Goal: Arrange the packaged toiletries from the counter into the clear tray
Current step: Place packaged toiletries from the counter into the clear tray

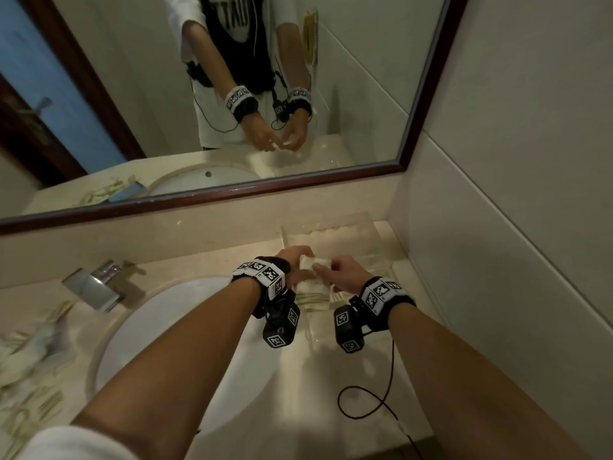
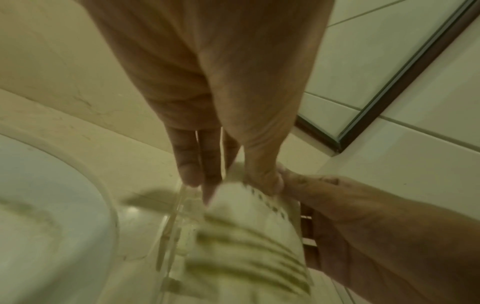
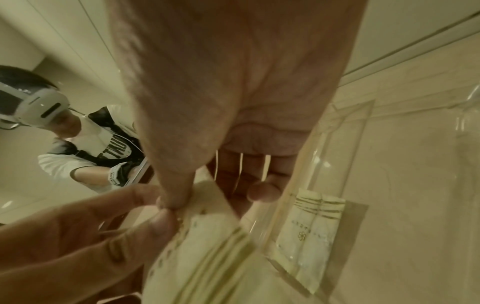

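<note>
Both hands hold one white packet with olive stripes point(image 1: 314, 262) above the near end of the clear tray point(image 1: 368, 231), at the counter's back right corner. My left hand point(image 1: 296, 257) pinches the packet's point(image 2: 249, 236) top edge between thumb and fingers. Beside it, my right hand point(image 1: 341, 274) pinches the same edge of the packet point(image 3: 207, 257) with its thumb, fingers behind. In the right wrist view another striped packet point(image 3: 309, 236) lies flat inside the tray point(image 3: 337, 164). The left wrist view shows my left hand point(image 2: 233, 185) and the right hand point(image 2: 363, 226) meeting at the packet's perforated edge.
A white sink basin point(image 1: 185, 343) sits left of the tray, with a chrome faucet point(image 1: 96, 287) behind it. Several loose striped packets point(image 1: 30, 376) lie on the counter at far left. A framed mirror point(image 1: 232, 94) and a tiled wall point(image 1: 514, 227) bound the corner. A black cable point(image 1: 371, 403) loops on the counter.
</note>
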The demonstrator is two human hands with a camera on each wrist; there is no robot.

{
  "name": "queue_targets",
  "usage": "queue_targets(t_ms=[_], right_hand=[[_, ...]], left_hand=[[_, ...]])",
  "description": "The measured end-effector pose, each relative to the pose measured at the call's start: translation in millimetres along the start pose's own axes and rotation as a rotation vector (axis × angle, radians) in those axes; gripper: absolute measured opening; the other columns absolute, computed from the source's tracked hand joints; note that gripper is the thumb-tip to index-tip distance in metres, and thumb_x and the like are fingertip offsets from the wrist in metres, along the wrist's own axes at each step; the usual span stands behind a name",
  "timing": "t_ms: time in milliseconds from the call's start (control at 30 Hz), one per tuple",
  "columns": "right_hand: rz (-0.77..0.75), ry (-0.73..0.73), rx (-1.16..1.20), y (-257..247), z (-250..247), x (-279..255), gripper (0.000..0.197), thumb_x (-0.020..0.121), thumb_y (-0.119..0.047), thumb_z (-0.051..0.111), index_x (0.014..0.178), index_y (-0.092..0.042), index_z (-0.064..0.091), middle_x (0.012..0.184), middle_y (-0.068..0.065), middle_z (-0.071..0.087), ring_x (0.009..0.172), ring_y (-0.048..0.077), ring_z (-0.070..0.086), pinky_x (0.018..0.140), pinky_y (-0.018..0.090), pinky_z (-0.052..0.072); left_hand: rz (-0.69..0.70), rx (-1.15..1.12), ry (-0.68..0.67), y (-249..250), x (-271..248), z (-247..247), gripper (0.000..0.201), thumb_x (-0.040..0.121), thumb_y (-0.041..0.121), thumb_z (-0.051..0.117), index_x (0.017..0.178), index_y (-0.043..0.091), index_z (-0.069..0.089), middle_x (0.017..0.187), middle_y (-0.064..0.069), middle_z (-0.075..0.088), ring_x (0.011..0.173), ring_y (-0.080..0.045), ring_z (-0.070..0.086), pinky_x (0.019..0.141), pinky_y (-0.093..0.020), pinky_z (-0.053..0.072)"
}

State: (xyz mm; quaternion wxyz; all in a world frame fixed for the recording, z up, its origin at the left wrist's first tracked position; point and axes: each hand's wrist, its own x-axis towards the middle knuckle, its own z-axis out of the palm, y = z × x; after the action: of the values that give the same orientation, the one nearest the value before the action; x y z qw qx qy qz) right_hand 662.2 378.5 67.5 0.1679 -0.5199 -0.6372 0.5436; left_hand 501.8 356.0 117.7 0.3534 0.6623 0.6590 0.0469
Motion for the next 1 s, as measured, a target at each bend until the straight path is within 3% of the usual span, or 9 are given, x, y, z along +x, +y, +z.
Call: queue_targets(t_ms=[67, 167, 233, 367, 533, 633, 733, 900, 1000], right_hand=[[-0.019, 0.02, 0.004, 2.5, -2.9, -2.8, 0.031, 0.092, -0.036, 0.062, 0.078, -0.009, 0.066, 0.071, 0.001, 0.061, 0.063, 0.013, 0.057, 0.059, 0.025, 0.048], [-0.014, 0.037, 0.002, 6.3, -4.0, -7.5, 0.049, 0.088, -0.042, 0.066, 0.092, 0.007, 0.065, 0.076, 0.006, 0.059, 0.068, 0.015, 0.055, 0.064, 0.026, 0.046], [0.039, -0.016, 0.046, 6.2, -3.0, -15.2, 0.035, 0.088, -0.033, 0.068, 0.102, -0.001, 0.066, 0.081, 0.001, 0.065, 0.068, 0.01, 0.059, 0.058, 0.018, 0.047], [0.181, -0.086, 0.309, 14.5, 4.1, -21.3, 0.019, 0.085, -0.014, 0.072, 0.104, -0.013, 0.066, 0.101, 0.007, 0.067, 0.086, 0.018, 0.066, 0.072, 0.03, 0.056], [0.194, 0.081, 0.418, 22.0, 3.7, -22.3, 0.014, 0.08, -0.012, 0.077, 0.089, -0.015, 0.067, 0.091, 0.006, 0.069, 0.082, 0.019, 0.066, 0.066, 0.032, 0.057], [0.229, 0.163, 0.441, 24.5, 0.4, -19.2, 0.011, 0.08, -0.013, 0.077, 0.086, -0.014, 0.068, 0.093, 0.008, 0.071, 0.081, 0.019, 0.068, 0.07, 0.035, 0.058], [0.271, 0.189, 0.437, 30.4, -0.7, -14.1, 0.009, 0.087, -0.013, 0.07, 0.094, -0.008, 0.068, 0.097, 0.011, 0.069, 0.083, 0.022, 0.066, 0.073, 0.036, 0.057], [0.388, 0.299, 0.34, 55.1, 5.3, -2.1, 0.016, 0.09, -0.009, 0.066, 0.103, -0.001, 0.068, 0.091, 0.012, 0.067, 0.074, 0.022, 0.064, 0.056, 0.032, 0.06], [0.461, 0.332, 0.183, 70.5, 13.3, 7.1, 0.019, 0.084, -0.011, 0.07, 0.098, 0.002, 0.071, 0.082, 0.014, 0.068, 0.071, 0.029, 0.066, 0.073, 0.044, 0.06]], left_hand=[[-0.016, -0.002, 0.021, 0.4, -3.3, -1.6, 0.028, 0.089, 0.021, 0.062, 0.113, 0.008, 0.057, 0.106, -0.017, 0.067, 0.074, -0.025, 0.062, 0.06, -0.026, 0.047], [-0.057, -0.026, 0.027, -1.2, -4.7, -2.6, 0.011, 0.091, 0.02, 0.06, 0.097, 0.012, 0.057, 0.086, -0.01, 0.067, 0.053, -0.012, 0.057, 0.048, -0.021, 0.046], [-0.103, -0.062, 0.041, -2.7, -5.3, -2.4, 0.009, 0.091, 0.02, 0.059, 0.094, 0.014, 0.054, 0.073, -0.001, 0.065, 0.051, -0.009, 0.057, 0.048, -0.021, 0.047], [-0.138, -0.091, 0.05, -4.6, -10.0, -0.7, 0.011, 0.092, 0.022, 0.057, 0.095, 0.015, 0.05, 0.062, 0.005, 0.061, 0.05, -0.008, 0.058, 0.052, -0.022, 0.047], [-0.169, -0.073, -0.003, -8.0, -13.6, 3.5, 0.012, 0.093, 0.022, 0.056, 0.089, 0.014, 0.048, 0.081, -0.002, 0.068, 0.051, -0.009, 0.058, 0.047, -0.02, 0.043], [-0.156, -0.002, -0.028, -12.4, -15.1, 6.0, 0.024, 0.092, 0.025, 0.057, 0.071, 0.017, 0.049, 0.081, -0.001, 0.068, 0.051, -0.008, 0.058, 0.041, -0.016, 0.045], [-0.163, 0.007, -0.027, -17.4, -17.0, 8.2, 0.025, 0.092, 0.025, 0.057, 0.068, 0.019, 0.052, 0.074, 0.003, 0.066, 0.05, -0.006, 0.057, 0.033, -0.011, 0.04], [-0.224, -0.049, -0.025, -29.5, -12.0, 7.9, 0.022, 0.09, 0.012, 0.051, 0.069, 0.019, 0.05, 0.084, -0.007, 0.066, 0.055, -0.016, 0.059, 0.05, -0.022, 0.047], [-0.254, -0.057, -0.031, -39.0, -9.5, 8.9, 0.026, 0.089, 0.007, 0.048, 0.067, 0.019, 0.049, 0.085, -0.007, 0.064, 0.052, -0.014, 0.057, 0.045, -0.018, 0.045]])
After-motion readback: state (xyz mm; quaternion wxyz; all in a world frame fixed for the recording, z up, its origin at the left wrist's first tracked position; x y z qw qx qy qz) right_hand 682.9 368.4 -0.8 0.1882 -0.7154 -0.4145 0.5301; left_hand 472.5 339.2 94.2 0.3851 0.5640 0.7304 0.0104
